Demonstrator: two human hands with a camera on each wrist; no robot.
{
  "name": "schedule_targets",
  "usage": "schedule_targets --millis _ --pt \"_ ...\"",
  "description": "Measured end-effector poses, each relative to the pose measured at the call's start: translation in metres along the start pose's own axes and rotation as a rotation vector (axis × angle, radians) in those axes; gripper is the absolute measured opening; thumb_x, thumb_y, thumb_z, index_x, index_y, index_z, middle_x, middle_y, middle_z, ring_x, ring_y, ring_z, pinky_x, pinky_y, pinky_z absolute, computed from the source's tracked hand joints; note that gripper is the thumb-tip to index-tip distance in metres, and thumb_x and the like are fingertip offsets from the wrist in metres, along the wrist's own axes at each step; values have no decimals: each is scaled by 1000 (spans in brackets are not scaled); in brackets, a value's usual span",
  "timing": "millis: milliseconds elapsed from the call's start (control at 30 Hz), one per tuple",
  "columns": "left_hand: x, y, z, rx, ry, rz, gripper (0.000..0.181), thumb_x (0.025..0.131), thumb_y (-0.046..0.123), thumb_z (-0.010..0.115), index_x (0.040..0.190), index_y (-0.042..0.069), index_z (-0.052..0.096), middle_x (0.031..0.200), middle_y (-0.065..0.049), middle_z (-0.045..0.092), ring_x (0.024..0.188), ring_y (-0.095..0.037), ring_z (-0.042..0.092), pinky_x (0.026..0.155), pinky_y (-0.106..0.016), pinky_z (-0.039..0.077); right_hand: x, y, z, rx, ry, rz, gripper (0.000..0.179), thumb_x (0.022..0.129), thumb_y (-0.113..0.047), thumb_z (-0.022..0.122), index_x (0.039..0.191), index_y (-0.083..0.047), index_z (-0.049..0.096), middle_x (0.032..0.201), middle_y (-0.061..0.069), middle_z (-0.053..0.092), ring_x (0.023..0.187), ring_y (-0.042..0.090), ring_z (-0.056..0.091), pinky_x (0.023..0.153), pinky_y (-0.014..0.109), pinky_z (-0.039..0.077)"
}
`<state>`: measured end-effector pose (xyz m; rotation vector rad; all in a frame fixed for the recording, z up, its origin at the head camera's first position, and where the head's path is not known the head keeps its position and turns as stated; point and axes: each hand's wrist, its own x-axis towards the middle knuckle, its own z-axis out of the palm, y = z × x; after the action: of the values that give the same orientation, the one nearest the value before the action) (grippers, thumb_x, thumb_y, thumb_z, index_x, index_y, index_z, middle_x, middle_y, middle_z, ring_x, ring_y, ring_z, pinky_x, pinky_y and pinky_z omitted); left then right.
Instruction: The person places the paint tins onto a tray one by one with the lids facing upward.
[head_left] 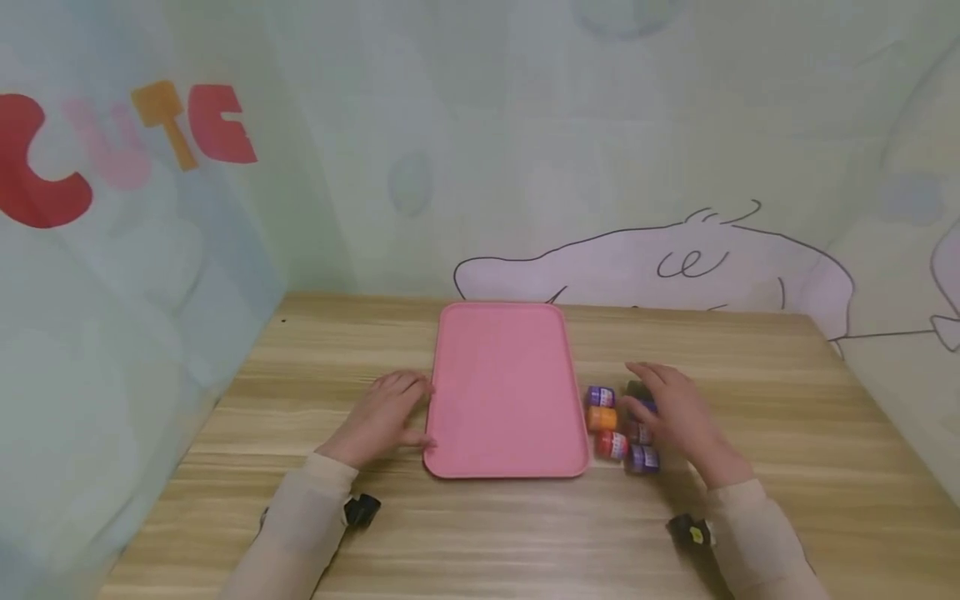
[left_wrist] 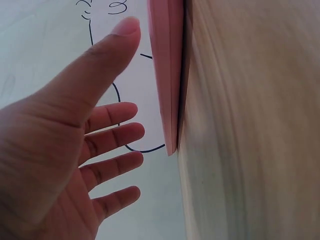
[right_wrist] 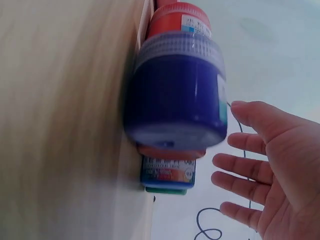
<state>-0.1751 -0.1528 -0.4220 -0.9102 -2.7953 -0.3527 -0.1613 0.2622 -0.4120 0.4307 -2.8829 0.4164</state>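
Left hand [head_left: 384, 421], beside the tray [head_left: 502, 387] mid-frame, and right hand [head_left: 678, 421], over jars [head_left: 613, 445] right of centre, grasp nothing, the jars apparently bunched for easy reach.

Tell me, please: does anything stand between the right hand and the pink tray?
Yes: a purple jar, an orange jar and a red jar lie along the right edge of the pink tray, towards the right hand.

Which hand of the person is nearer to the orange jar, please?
Right. The right hand is just to the right of the orange jar, over other jars; the left hand is across the pink tray, at its left edge.
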Motion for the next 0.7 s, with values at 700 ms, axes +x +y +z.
schedule_targets --millis 700 --pt "-1 -2 2 -21 -70 -15 63 68 40 83 117 6 63 127 -13 62 122 -32 54 106 -52 43 21 16 -23 -138 -107 -107 19 80 -12 75 95 -1 69 94 14 68 89 33 64 84 51 54"
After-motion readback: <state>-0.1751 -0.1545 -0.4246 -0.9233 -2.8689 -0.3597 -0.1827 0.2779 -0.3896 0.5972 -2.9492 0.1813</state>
